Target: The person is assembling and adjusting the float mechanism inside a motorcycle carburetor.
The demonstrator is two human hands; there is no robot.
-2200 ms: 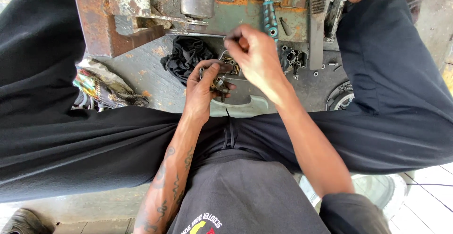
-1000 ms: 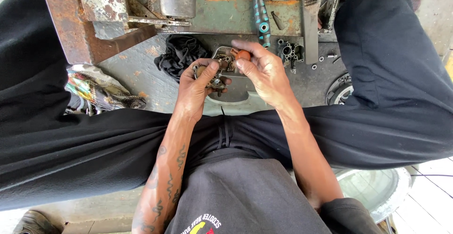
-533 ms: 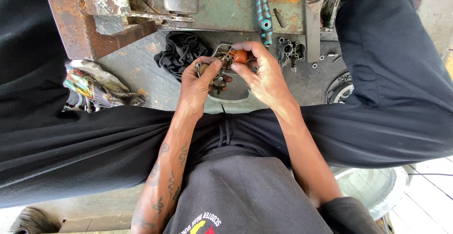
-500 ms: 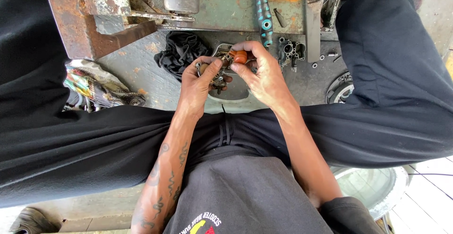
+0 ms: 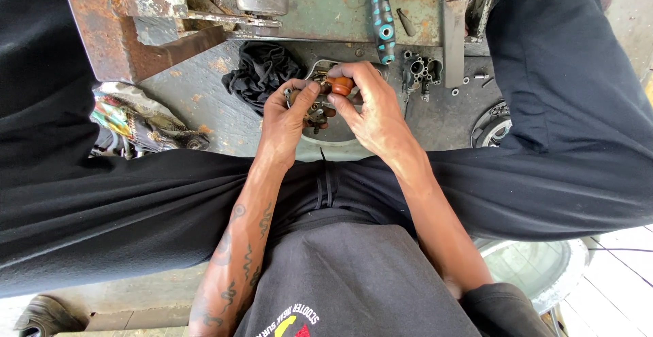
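Gripping a small grimy metal carburettor part (image 5: 314, 109) in left hand (image 5: 286, 116); right hand (image 5: 371, 109) pinching its orange-brown rounded float (image 5: 340, 85), just below teal-handled screwdriver (image 5: 383, 21).

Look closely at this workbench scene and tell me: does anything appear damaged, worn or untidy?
Yes. The metal block at upper left is heavily rusted, its paint flaking. A black rag lies crumpled behind the hands, and small loose bolts are scattered by the grey metal part. The left hand and right hand hold a grimy small part with an orange piece.
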